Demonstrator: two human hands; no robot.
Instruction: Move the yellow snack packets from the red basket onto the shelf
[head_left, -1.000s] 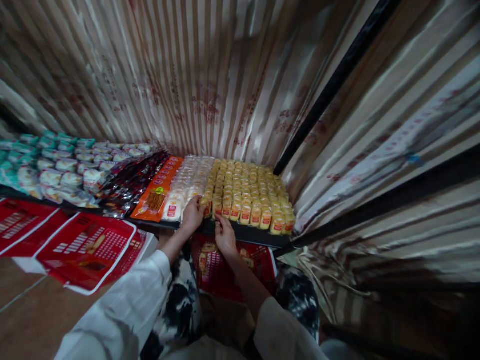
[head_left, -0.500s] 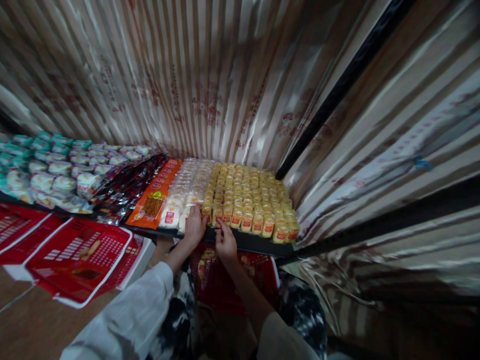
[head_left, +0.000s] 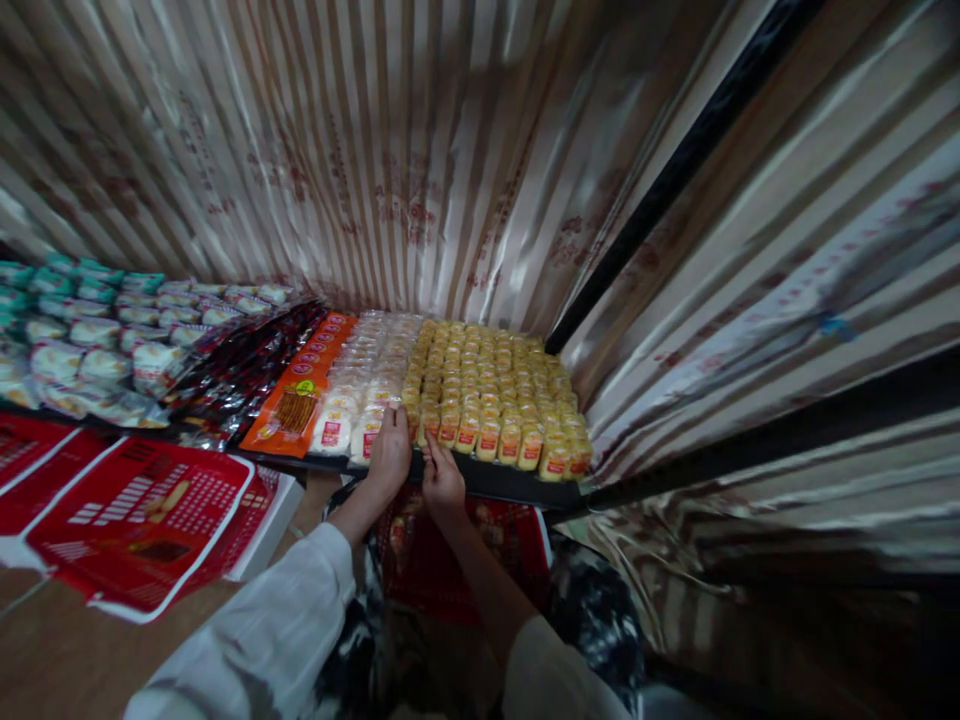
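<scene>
On a dark shelf stand tight rows of small yellow packaged cakes (head_left: 489, 400) with orange-red labels. Just left of them lie clear-wrapped white packaged cakes (head_left: 332, 425). My left hand (head_left: 390, 450) is at the front edge where the white and yellow rows meet, its fingers pressed together and hiding what they grip, if anything. Close on its right, my right hand (head_left: 444, 485) is closed in a pinch against the lower front of the leftmost yellow packs. Anything between those fingertips is too small to make out.
An orange snack packet (head_left: 289, 405), dark shiny packets (head_left: 244, 350) and white-and-green packs (head_left: 97, 330) line the shelf leftward. Red printed boxes (head_left: 142, 520) stand below, another red package (head_left: 480, 560) under my arms. Striped sheeting (head_left: 450, 150) hangs behind; a black post (head_left: 645, 220) rises at right.
The view has shifted slightly, so the shelf goods sit a little farther left. My right hand has come slightly closer to my left; both stay at the front of the rows.
</scene>
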